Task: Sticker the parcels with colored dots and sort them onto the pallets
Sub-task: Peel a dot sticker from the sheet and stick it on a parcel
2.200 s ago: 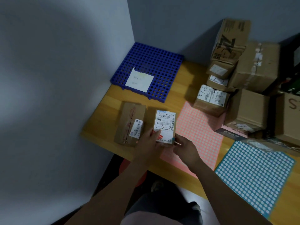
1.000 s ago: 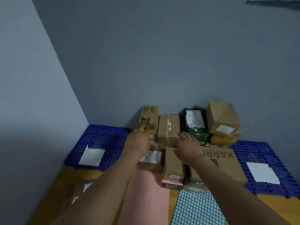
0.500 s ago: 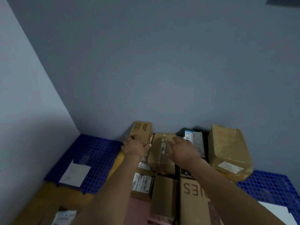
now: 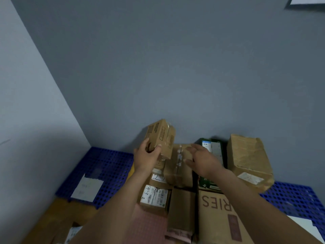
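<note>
Beside the blue pallet [image 4: 109, 164] and above the pile of parcels [image 4: 177, 173], the small brown parcel [image 4: 161, 136] hangs tilted, the left hand [image 4: 147, 155] fingers clamped on its lower end, so the right hand [image 4: 202, 159], fingers apart, should I think take its free side, 2 hands carrying it.

A parcel-sorting corner: stacked cardboard parcels [image 4: 181, 166], blue plastic pallets [image 4: 105, 166].

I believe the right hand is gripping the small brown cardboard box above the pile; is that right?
Not quite: in the head view the left hand grips the small brown cardboard box above the pile; the right hand is open.
</note>
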